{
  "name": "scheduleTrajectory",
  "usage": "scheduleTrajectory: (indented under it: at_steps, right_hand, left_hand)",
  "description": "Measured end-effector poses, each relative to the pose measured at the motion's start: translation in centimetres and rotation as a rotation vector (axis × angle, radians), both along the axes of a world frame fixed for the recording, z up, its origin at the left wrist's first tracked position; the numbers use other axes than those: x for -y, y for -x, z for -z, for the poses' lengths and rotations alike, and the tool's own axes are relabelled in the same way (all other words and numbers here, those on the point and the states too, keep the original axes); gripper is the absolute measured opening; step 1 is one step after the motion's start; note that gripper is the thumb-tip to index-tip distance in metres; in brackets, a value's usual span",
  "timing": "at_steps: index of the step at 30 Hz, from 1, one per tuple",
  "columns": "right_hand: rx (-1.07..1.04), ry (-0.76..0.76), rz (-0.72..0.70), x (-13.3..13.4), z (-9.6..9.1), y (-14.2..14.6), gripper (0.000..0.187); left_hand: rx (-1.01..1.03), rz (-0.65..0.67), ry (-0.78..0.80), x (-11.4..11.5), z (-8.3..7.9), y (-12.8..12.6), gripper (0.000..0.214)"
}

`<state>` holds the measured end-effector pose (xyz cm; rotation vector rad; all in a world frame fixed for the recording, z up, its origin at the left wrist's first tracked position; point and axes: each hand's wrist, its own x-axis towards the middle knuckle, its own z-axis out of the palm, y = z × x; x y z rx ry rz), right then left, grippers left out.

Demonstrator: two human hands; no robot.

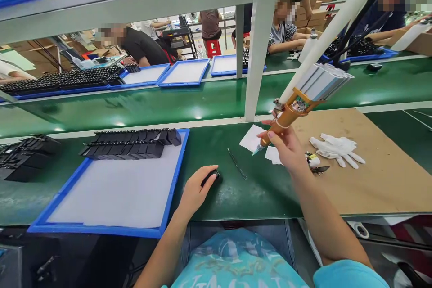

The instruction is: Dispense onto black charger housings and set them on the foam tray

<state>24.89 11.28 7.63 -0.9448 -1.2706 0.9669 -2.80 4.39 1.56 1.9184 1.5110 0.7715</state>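
- Green worktop (256, 202): it spans the near side and carries the things below.
- Brown sheet (381, 180): lies flat over the right part of the worktop.
- Blue-rimmed tray (111, 193): on the left of the worktop, its pale floor largely bare; black blocks (124, 150) stand in two rows along its far edge.
- Black stack (25, 162): more dark pieces grouped beyond the tray's left side.
- Orange-brown tool (286, 114): a cylinder held aloft at a tilt, its pale blue tip pointing down and left, near white papers.
- Right hand (286, 144): fingers and thumb wrapped around the lower part of the tool.
- Left hand (197, 186): closed on a small black piece between thumb and fingers, to the right of the tray; whether the piece touches the worktop, I cannot tell.
- White glove (337, 148): spread on the brown sheet, right of the right hand.
- White papers (251, 138): lying on the worktop beneath the tool's tip.
- Slim dark implement (237, 166): flat between both hands.
- Black piece (217, 174): partly covered by the left hand.
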Motion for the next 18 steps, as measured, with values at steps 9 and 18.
scheduleTrajectory:
  at_steps: [9, 18]
  right_hand:
    - [-0.351, -0.082, -0.084, 2.4, -0.3, 5.9, 0.031]
    - [-0.468, -0.106, -0.155, 2.9, -0.8, 9.5, 0.035]
  left_hand:
    - [0.203, -0.175, 0.065, 0.9, 1.9, 0.9, 0.037]
    - [0.401, -0.174, -0.030, 1.3, 3.3, -0.1, 0.028]
